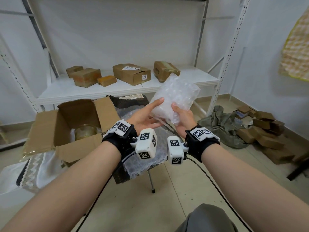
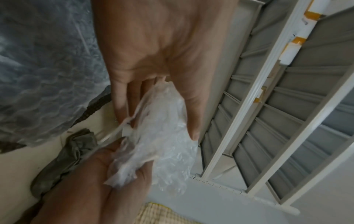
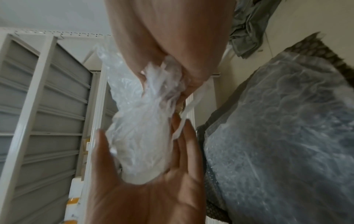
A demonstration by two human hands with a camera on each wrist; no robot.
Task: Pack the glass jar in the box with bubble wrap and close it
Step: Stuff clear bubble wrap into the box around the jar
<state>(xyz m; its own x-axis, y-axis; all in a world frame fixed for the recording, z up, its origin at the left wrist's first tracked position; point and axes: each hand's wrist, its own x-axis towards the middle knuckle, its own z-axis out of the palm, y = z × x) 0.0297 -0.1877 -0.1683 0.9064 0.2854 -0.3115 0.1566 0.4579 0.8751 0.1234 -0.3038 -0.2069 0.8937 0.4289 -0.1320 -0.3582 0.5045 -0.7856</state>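
A crumpled wad of clear bubble wrap is held up in the air above the small table. My right hand grips its lower end, fingers curled into the plastic. My left hand lies open against the wad's left side, with palm up and thumb and fingers straight. The brown cardboard box stands open to the left, its flaps spread out. The glass jar stands inside it, partly hidden by the front wall.
A sheet of bubble wrap covers the dark table under my wrists. Behind it, a white shelf carries several cardboard boxes. A green cloth and a heap of small boxes lie on the floor at right.
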